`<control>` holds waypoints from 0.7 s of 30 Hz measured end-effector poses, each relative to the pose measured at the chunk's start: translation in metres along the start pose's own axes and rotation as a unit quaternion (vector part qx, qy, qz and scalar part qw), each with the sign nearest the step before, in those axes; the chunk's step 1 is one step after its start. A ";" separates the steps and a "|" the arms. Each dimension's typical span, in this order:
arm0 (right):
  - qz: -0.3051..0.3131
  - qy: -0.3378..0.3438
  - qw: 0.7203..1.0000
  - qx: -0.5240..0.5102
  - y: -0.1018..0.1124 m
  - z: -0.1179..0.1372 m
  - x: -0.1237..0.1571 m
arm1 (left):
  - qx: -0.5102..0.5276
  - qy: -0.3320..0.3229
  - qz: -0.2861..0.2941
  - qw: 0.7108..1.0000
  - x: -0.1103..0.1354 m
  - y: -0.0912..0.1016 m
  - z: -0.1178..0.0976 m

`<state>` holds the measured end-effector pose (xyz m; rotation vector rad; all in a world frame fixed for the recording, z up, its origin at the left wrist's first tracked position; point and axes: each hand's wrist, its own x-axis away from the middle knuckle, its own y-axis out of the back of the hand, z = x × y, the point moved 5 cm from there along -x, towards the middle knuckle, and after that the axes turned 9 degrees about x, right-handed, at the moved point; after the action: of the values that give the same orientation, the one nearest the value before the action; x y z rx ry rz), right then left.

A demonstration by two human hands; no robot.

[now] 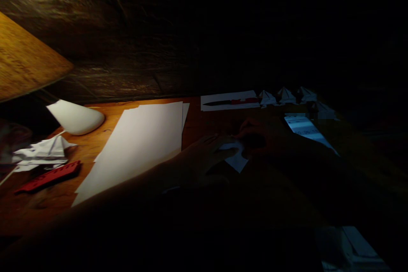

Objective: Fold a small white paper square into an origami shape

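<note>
Both hands are in deep shadow near the middle of the wooden table. A small piece of folded white paper [237, 162] lies between them, one pointed corner toward me. My left hand [208, 155] reaches in from the left, its fingers over the paper's left side and its thumb lower and apart. My right hand [255, 136] has bent fingers closed at the paper's upper right edge. The fingertips are too dark to make out fully.
White sheets [143, 148] lie left of my hands. Behind stands a red-handled knife [236, 102] on paper, beside several folded paper shapes [287, 95]. A lit phone [309, 131] lies right. At left are a lamp [76, 117], crumpled paper [44, 153] and a notched red object [51, 177].
</note>
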<state>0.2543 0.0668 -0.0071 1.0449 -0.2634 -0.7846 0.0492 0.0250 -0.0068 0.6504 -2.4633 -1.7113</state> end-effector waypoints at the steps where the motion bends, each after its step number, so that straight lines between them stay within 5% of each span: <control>1: 0.004 -0.002 1.000 0.000 0.000 0.000 0.000 | -0.006 0.001 -0.006 1.000 0.001 0.000 0.001; 21: 0.023 0.007 1.000 0.002 -0.001 0.005 0.001 | -0.044 -0.003 0.006 0.999 0.002 -0.001 0.000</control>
<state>0.2515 0.0628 -0.0059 1.0442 -0.2774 -0.7355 0.0475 0.0240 -0.0079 0.6200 -2.3758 -1.8070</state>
